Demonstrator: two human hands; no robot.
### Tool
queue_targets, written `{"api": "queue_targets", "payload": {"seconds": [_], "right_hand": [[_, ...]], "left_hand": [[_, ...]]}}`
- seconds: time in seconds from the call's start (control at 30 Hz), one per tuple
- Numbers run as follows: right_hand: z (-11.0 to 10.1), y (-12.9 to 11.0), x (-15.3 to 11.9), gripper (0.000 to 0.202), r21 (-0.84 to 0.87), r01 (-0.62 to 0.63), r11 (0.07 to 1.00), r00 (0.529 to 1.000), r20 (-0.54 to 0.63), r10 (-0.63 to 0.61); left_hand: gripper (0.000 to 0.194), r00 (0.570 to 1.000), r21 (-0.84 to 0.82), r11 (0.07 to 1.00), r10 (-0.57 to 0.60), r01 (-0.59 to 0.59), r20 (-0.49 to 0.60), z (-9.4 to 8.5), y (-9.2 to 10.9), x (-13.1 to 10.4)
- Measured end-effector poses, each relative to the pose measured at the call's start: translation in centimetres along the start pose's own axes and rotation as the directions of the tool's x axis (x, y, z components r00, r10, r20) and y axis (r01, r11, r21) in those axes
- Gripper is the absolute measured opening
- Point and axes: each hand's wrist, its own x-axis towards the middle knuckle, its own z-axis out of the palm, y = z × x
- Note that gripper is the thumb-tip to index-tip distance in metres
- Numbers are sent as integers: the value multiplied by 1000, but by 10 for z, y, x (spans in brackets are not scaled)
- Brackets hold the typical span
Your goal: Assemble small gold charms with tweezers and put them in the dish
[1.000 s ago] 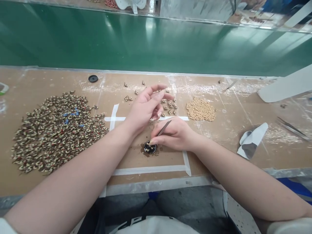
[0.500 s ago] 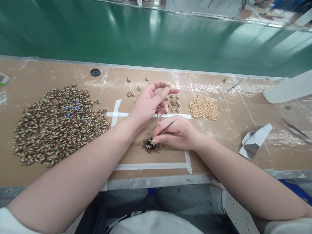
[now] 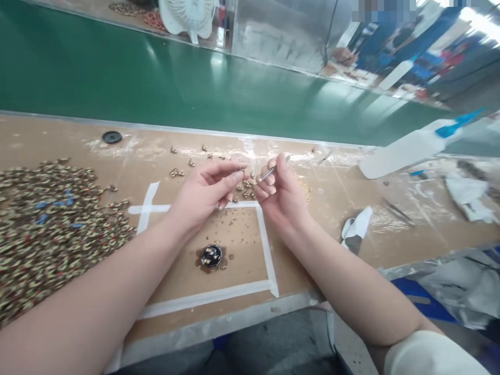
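Observation:
My left hand [image 3: 211,190] is raised over the table, thumb and index finger pinched on a tiny dark piece [image 3: 242,169] whose details are too small to make out. Facing it, my right hand [image 3: 284,200] is closed around slim metal tweezers [image 3: 267,173], pointing toward the left fingertips. The hands are close but apart. Below them a small round black dish [image 3: 211,256] holds dark liquid and several tan beads. Several small brown stemmed pieces [image 3: 246,190] lie behind and between the hands. A pile of tan beads [image 3: 305,188] is mostly hidden behind my right hand.
A big heap of small brown and cream pieces [image 3: 58,229] covers the left side. White tape [image 3: 211,301] frames the dish area. At right are a white bottle [image 3: 402,148], a curled white scrap [image 3: 357,229] and a second tweezers [image 3: 397,212]. A black lid [image 3: 112,137] lies back left.
My right hand has lifted from the black dish and turned palm up beside my left hand, tweezers still in it. The left hand stays pinched. The view has tilted up and shifted right.

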Motion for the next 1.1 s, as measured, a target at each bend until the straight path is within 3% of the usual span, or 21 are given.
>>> {"api": "queue_targets", "payload": {"seconds": [0.13,0.33,0.67,0.77,0.97,1.1], "right_hand": [[-3,2,7,60,62,-43,997,999,-3,43],[-5,4,6,61,10,-47,999,999,8,47],[-3,0,6,61,85,-137,987,988,-58,142],[-7,4,7,61,36,-75,997,989,-122,79],[-11,7,5,48,-180,128,975,966,-201,-164],[-9,8,2,44,-179,137,974,960,-220,-175]], "left_hand": [[25,1000,36,999,7,-7,8,0,4,-2],[28,1000,41,999,8,-9,20,0,4,-3],[19,999,-11,1000,-22,21,-46,1,6,-4],[18,998,-23,999,-43,42,-41,0,4,-3],[18,993,-39,997,-71,67,-95,0,1,-3],[20,984,-40,994,-102,97,-149,0,2,-4]]}}
